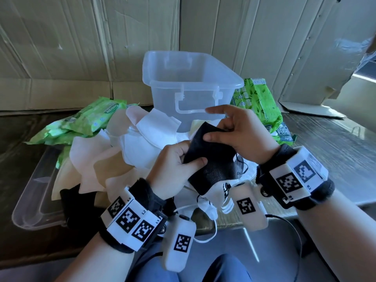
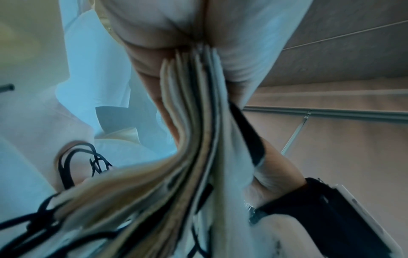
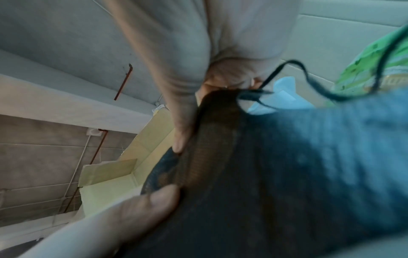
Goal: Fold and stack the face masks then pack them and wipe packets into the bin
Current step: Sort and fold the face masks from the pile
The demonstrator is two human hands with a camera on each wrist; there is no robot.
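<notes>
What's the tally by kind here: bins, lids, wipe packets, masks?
Bin: 1
Lid: 1
Wipe packets: at least 4 (2 left of the bin, 2 right; overlaps may hide more)
Masks: heaped and overlapping, cannot count
Total: at least 6, masks aside
</notes>
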